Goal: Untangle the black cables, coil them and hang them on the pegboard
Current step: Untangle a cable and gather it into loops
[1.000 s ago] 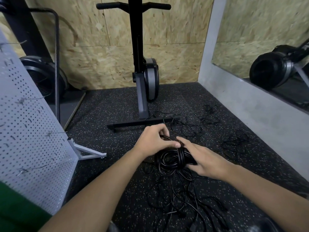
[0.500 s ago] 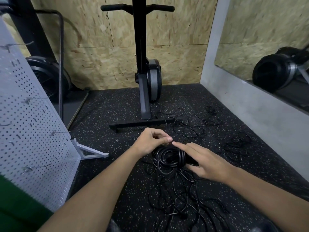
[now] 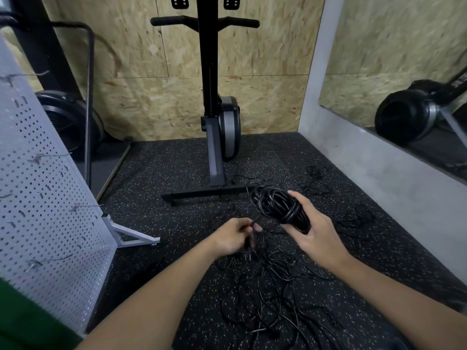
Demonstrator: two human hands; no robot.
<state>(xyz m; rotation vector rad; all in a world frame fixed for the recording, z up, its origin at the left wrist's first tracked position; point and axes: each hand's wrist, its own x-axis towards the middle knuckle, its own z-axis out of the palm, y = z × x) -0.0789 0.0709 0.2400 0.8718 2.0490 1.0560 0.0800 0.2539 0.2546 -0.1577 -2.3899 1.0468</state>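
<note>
The right hand [image 3: 314, 236] has its grip wrapped round the coiled black cable [image 3: 276, 205], thumb over the top, holding it above the floor [image 3: 164, 223] just right of centre. At 8 o'clock of the coil, the left hand [image 3: 231, 239] has its grip closed in a pinch on the loose end [image 3: 255, 220]. The tangled black cables [image 3: 265, 294] lie on the floor at 6 o'clock. The pegboard [image 3: 45, 198] stands at 9 o'clock and an exercise machine [image 3: 217, 122] at 12 o'clock.
</note>
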